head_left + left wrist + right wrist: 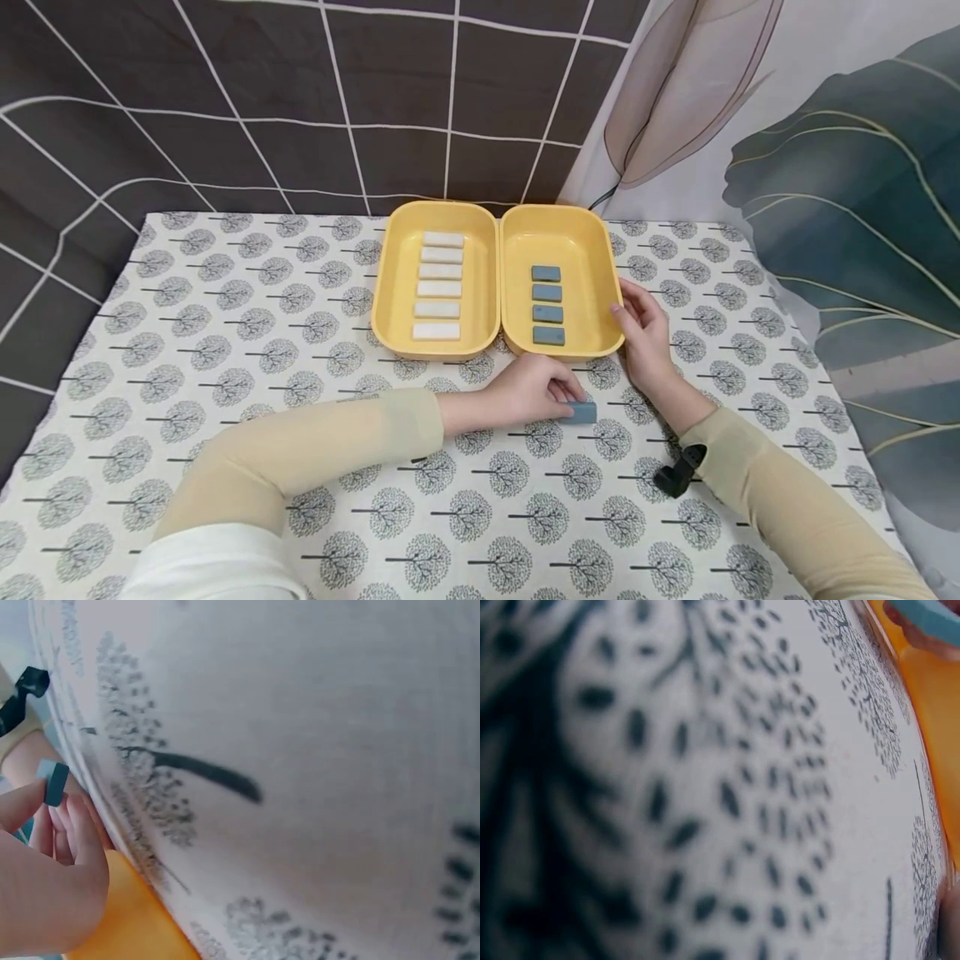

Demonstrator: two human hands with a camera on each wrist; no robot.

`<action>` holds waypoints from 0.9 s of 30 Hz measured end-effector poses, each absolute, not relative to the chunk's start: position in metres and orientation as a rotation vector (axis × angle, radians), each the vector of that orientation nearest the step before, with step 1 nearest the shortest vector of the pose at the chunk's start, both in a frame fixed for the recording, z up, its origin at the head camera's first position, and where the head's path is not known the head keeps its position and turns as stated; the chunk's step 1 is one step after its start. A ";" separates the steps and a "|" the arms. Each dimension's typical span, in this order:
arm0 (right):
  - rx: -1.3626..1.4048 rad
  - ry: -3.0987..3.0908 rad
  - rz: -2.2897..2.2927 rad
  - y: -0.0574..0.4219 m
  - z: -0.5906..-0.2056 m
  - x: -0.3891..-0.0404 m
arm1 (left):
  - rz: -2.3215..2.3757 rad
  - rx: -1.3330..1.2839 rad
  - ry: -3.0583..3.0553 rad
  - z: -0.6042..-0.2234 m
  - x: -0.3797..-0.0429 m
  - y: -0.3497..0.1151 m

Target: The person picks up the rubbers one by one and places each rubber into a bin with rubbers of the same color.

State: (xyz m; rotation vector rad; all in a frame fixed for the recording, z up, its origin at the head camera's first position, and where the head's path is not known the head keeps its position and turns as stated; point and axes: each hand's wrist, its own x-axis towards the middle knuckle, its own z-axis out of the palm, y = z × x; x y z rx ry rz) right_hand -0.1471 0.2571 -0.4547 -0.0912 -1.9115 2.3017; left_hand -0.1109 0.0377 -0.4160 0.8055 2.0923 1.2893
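Observation:
My left hand (534, 388) pinches a small blue-grey block (581, 413) between thumb and fingers, in front of the right yellow tray (609, 333). In the left wrist view the same block (54, 782) sticks out past the fingertips. My right hand (647, 335) grips the right wall of that tray, thumb over the rim and fingers along the outside. Inside it, several blue-grey blocks (547, 313) lie in a column. The left yellow tray (381, 312) holds a column of several white blocks (439, 288). A corner of the held block (934, 616) shows in the right wrist view.
Both trays stand side by side, rims meeting, near the back of a table with a tree-print cloth (390, 512). Behind hangs a dark checked curtain (397, 75), with a leaf-print curtain (847, 208) on the right. A black strap piece (678, 472) hangs at my right wrist.

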 end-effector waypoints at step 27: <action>-0.090 -1.892 2.304 0.257 -0.455 -0.148 | 1.385 0.788 2.045 -0.368 -0.142 0.027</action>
